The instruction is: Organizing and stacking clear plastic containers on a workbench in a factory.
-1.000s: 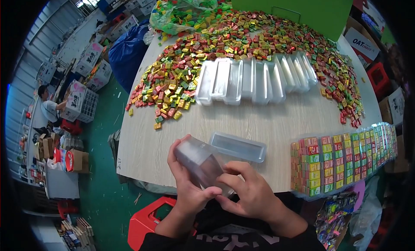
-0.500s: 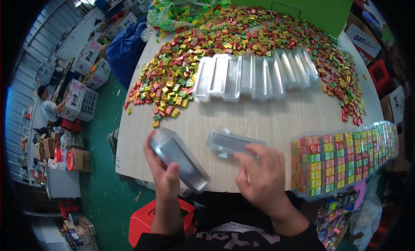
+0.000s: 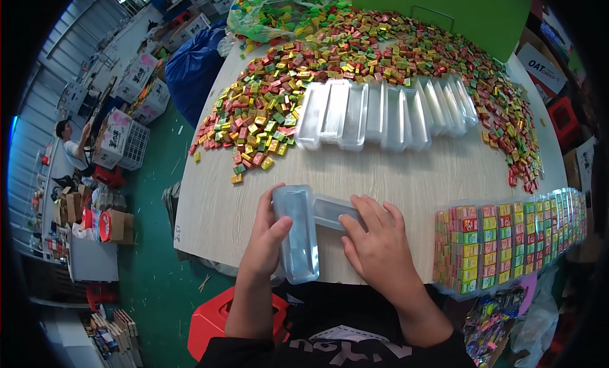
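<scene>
My left hand (image 3: 266, 236) grips a clear plastic box (image 3: 297, 231) that lies lengthwise on the wooden table (image 3: 406, 177) near its front edge. My right hand (image 3: 377, 246) rests flat on a second clear plastic piece, a lid or tray (image 3: 331, 211), just right of the box. Both pieces touch or overlap under my fingers.
A row of empty clear boxes (image 3: 380, 111) lies across the middle of the table. Behind and around it spreads a heap of small coloured candies (image 3: 266, 111). Filled boxes of sorted candies (image 3: 501, 241) stand in a row at the right. A red stool (image 3: 212, 320) is below, and a person (image 3: 73, 143) is at far left.
My hands moved apart, then lowered the two clear pieces onto the table. The box in my left hand turned from tilted in the air to lying flat; my right hand now presses the other piece down.
</scene>
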`<state>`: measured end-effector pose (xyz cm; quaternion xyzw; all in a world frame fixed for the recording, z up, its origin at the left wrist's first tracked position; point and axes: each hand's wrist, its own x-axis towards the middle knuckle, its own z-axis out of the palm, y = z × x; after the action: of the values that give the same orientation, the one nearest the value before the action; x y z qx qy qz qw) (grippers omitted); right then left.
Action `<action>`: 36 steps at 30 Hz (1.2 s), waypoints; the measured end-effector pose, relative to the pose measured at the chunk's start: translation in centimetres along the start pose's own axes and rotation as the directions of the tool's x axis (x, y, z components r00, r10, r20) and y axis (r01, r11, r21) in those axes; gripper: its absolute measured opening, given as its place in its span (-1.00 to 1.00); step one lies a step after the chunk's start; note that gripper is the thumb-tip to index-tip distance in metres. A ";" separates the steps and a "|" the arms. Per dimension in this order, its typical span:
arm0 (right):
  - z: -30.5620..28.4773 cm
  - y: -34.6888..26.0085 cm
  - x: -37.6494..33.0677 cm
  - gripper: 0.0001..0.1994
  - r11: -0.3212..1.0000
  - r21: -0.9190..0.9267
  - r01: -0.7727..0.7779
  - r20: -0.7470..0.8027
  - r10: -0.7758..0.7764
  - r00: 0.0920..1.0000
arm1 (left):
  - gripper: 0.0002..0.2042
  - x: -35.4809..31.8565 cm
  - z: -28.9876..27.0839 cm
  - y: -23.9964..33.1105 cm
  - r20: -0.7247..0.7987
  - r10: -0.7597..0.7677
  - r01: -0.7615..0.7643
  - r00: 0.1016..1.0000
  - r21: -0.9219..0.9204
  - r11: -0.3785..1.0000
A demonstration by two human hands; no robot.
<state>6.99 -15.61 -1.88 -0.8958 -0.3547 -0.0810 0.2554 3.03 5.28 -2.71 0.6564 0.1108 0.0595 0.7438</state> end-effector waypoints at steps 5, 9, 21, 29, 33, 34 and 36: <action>-0.4 -0.1 -0.1 -0.64 0.998 -0.052 0.027 -0.002 -0.027 1.000 | -0.16 -0.4 -0.4 0.3 -0.011 -0.012 0.012 1.000 -0.040 0.999; -2.1 -1.0 -0.6 -0.54 0.970 0.207 0.129 -0.129 -0.103 0.986 | -0.02 -2.1 1.1 1.5 -0.157 0.161 -0.162 0.974 0.005 0.987; -1.8 -2.3 -0.8 -0.51 0.744 0.649 0.157 -0.092 -0.128 0.987 | 0.25 -3.8 4.3 2.3 -0.088 0.160 -0.168 0.983 -0.084 0.982; -1.6 -2.2 -1.2 -0.65 0.729 0.666 0.160 -0.138 -0.091 0.986 | 0.22 -3.7 4.0 2.0 -0.126 0.218 -0.226 0.968 -0.056 0.973; -2.4 -1.9 -1.2 -0.66 0.807 0.562 0.184 -0.215 -0.072 0.974 | 0.02 -3.2 2.7 2.1 -0.187 0.250 -0.263 0.950 -0.047 0.964; -2.7 -1.6 -1.2 -0.65 0.885 0.415 0.211 -0.252 -0.111 0.961 | -0.03 -3.0 2.2 2.1 -0.213 0.280 -0.297 0.936 -0.053 0.953; -3.0 -1.3 -1.0 -0.64 0.940 0.305 0.154 -0.226 -0.085 0.970 | -0.05 -2.6 1.6 2.1 -0.255 0.271 -0.299 0.928 -0.077 0.951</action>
<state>5.45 -16.94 0.92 -0.8055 -0.3882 -0.1316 0.4281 1.01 3.42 -0.18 0.6098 0.1002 0.2524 0.7446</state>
